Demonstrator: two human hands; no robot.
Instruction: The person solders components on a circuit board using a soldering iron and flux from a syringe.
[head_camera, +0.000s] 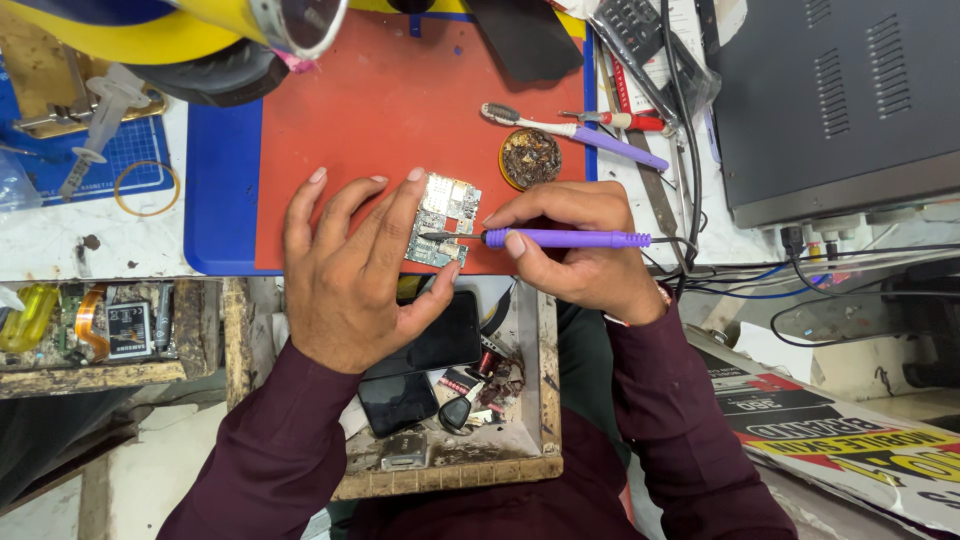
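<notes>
Red mat on bench, open drawer below with phones. Left hand spread wide, fingertips and thumb pinning board at mat's near edge. Right hand closed around purple iron, tip touching board. Toothbrush and flux tin just beyond right hand.

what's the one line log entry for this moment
left hand: steadies circuit board | right hand: holds purple soldering iron, tip on board | red mat

Long maroon sleeves, buttoned cuffs, bare hands
</notes>
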